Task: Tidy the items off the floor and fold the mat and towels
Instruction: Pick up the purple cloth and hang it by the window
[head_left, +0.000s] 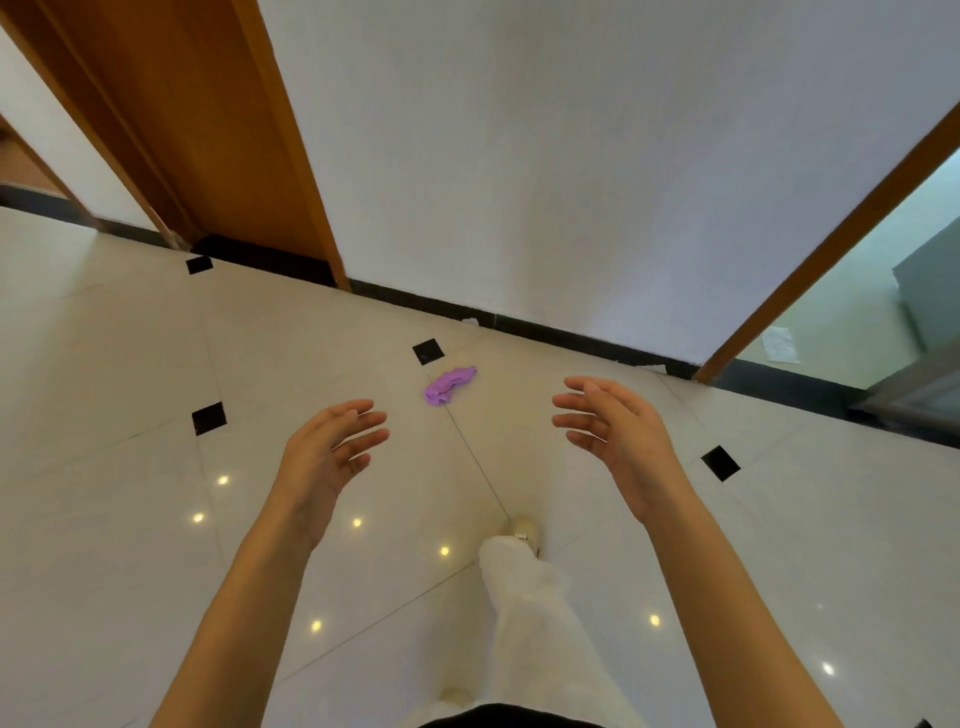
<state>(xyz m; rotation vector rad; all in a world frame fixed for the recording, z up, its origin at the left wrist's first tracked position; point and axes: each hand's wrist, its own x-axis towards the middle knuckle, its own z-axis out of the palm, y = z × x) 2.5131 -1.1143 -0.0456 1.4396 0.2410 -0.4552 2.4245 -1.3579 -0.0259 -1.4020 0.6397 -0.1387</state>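
Lying crumpled on the pale tiled floor (130, 364), a small purple cloth (449, 385) sat near the black skirting (545, 332) at the foot of the white wall (571, 156), just beside a black diamond inlay (428, 351). Both hands were raised above the floor, well short of the cloth and holding nothing. On the left hand (332, 447) the fingers were spread and relaxed, palm turned inward; the right hand (613, 426) mirrored it (fingers likewise apart, gently bent). Between the forearms a leg in white trousers (524, 597) stepped forward, a light shoe (522, 530) at its end. A wooden door frame (234, 130) stood at the left.
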